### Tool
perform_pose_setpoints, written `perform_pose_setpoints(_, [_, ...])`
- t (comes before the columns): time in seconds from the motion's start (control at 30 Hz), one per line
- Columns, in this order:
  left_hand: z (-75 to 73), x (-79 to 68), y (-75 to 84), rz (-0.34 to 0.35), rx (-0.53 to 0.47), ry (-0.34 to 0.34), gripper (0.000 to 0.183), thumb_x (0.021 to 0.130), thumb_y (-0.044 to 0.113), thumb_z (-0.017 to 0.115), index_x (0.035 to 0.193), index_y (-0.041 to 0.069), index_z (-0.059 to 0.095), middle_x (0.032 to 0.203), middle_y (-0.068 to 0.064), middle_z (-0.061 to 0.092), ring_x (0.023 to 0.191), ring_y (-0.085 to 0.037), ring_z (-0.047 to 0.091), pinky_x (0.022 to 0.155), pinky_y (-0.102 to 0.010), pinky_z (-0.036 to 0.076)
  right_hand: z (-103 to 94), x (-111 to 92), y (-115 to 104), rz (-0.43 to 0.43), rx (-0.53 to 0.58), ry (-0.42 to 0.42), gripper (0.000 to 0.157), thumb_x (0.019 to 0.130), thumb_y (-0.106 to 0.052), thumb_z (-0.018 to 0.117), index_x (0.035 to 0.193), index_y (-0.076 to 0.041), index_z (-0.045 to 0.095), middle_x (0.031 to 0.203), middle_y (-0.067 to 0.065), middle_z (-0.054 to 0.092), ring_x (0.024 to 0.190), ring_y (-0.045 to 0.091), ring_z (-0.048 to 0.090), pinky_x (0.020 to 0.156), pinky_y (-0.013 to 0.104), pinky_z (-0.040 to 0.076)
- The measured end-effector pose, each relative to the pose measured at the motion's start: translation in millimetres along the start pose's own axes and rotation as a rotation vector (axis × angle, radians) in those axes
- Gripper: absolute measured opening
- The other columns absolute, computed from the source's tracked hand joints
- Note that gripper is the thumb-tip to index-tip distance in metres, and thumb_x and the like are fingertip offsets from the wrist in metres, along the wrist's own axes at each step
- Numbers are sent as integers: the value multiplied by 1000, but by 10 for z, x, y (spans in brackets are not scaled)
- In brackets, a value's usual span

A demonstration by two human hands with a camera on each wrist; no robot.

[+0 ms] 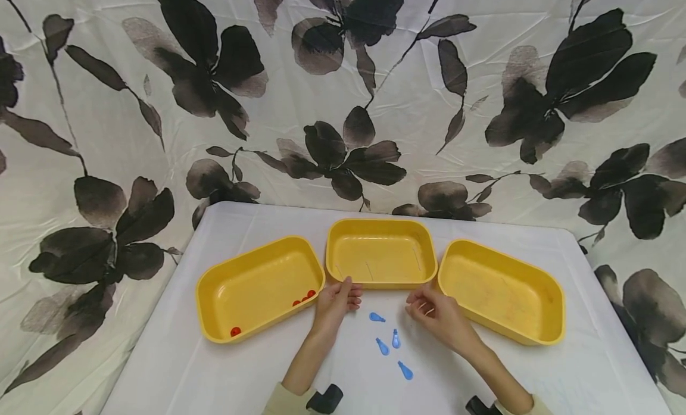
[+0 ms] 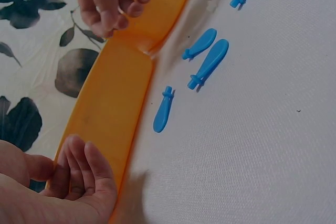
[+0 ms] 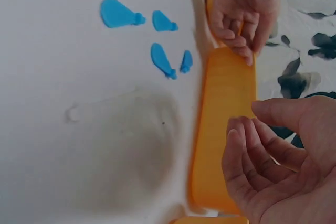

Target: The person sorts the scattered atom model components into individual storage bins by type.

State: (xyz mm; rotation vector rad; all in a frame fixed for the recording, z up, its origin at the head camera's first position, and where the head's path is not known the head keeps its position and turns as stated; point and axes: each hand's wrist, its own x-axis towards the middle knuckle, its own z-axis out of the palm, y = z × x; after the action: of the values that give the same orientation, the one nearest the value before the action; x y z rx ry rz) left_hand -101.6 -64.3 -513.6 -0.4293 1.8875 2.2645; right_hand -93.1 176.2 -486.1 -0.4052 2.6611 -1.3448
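Four pieces (image 1: 396, 340) before middle tray (image 1: 386, 254); balls (image 1: 311, 294) in left tray (image 1: 262, 278)

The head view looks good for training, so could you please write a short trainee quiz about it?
1. How many blue pieces lie on the white tabletop?

2. In the head view, where do the red pieces lie? A) middle tray; B) right tray; C) left tray.

3. True or false: the left hand is nearer to the red pieces than the right hand is.

Key: 1. Four. 2. C. 3. True.
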Motion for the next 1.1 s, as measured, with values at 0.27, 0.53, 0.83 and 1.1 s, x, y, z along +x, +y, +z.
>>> perform_pose_setpoints(0.27, [0, -10, 13, 6, 1, 3, 41, 109, 27, 53, 114, -10, 69, 93, -11, 69, 77, -13, 63, 74, -21, 58, 63, -169, 113, -89, 0, -10, 12, 91, 1, 74, 96, -8, 69, 83, -6, 65, 75, 6, 60, 69, 24, 57])
perform_pose_setpoints(0.53, [-8, 5, -4, 16, 16, 1, 42, 110, 28, 51, 113, -10, 69, 95, -12, 70, 77, -13, 63, 75, -24, 59, 115, -293, 174, -63, -7, -49, 13, 89, 2, 74, 97, -7, 69, 82, -8, 63, 74, 3, 57, 68, 23, 56])
perform_pose_setpoints(0.83, [-3, 8, -8, -3, 19, 6, 42, 110, 29, 52, 113, -9, 70, 97, -14, 70, 78, -14, 63, 77, -26, 59, 178, -400, 212, -37, -3, -126, 13, 90, 3, 73, 98, -5, 68, 82, -7, 61, 73, 2, 54, 64, 20, 52])
perform_pose_setpoints(1.1, [-3, 7, -11, -3, 17, 3, 43, 109, 30, 52, 114, -9, 69, 98, -13, 70, 79, -15, 63, 78, -27, 59, 201, -437, 247, -27, -29, -160, 21, 84, 9, 75, 97, -6, 68, 83, -5, 62, 73, 3, 54, 63, 21, 51])
